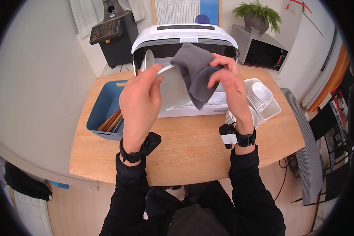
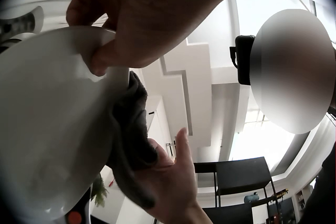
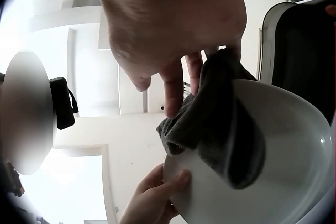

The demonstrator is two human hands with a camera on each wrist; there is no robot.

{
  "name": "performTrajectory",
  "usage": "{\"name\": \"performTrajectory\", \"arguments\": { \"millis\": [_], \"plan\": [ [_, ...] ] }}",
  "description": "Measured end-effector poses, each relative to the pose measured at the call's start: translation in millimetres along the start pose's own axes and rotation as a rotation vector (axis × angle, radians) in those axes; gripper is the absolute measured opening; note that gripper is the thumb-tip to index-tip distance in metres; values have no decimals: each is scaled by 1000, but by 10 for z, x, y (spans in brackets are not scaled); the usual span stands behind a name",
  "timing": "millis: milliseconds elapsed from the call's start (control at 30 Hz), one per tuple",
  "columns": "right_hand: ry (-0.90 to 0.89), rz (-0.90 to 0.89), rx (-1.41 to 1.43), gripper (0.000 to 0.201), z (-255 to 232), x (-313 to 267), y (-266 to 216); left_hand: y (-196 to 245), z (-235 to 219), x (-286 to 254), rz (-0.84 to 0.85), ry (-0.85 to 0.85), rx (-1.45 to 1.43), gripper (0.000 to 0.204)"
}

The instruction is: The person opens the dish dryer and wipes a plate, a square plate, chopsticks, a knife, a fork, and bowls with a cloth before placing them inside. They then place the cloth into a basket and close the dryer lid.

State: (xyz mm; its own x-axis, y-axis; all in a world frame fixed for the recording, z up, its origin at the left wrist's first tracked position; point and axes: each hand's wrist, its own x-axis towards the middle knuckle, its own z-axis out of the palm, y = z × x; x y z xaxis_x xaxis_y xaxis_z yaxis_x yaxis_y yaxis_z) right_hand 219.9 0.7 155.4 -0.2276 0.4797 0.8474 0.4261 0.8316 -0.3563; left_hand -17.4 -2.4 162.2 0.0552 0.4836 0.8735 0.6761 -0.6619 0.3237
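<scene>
My left hand pinches the rim of a white plate, thumb on one face, holding it tilted above the table. A dark grey cloth hangs from my right hand, its fingers bent over the cloth's upper right side. In the right wrist view the cloth lies across the plate's face near the rim and covers part of it. Seen from the left wrist, the right thumb stands away from the cloth. Behind both hands is a white countertop appliance, open at the front, with white plates upright inside at its left.
On the wooden table, a blue bin with chopsticks stands left. A white basket with stacked white bowls is at right, more white dishes beside it. A microwave bearing a potted fern stands behind.
</scene>
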Motion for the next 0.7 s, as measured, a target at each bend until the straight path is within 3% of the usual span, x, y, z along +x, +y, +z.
{"name": "performTrajectory", "arguments": {
  "millis": [67,167,267,367,400,500,600,700],
  "plan": [
    [202,151,-49,35,108,1,-120,38,-23,-12,12,-19,-15,25],
    [127,147,-91,39,112,69,-230,166,-91,-21,66,-66,9,26],
    [-119,392,-13,40,17,-42,-116,213,-131,-26,179,-120,134,28],
    [-137,510,171,37,61,-1,-197,132,-110,6,274,-64,121,29],
    [-100,473,187,36,66,-12,-160,86,-90,23,299,-29,88,28],
    [40,418,209,32,87,-54,-8,-33,-32,108,142,22,-140,30],
    [242,477,162,33,73,-62,80,-95,-67,116,-156,-118,-284,32],
    [387,596,475,35,144,-15,36,-393,106,133,-322,-282,-756,31]
  ]
}}
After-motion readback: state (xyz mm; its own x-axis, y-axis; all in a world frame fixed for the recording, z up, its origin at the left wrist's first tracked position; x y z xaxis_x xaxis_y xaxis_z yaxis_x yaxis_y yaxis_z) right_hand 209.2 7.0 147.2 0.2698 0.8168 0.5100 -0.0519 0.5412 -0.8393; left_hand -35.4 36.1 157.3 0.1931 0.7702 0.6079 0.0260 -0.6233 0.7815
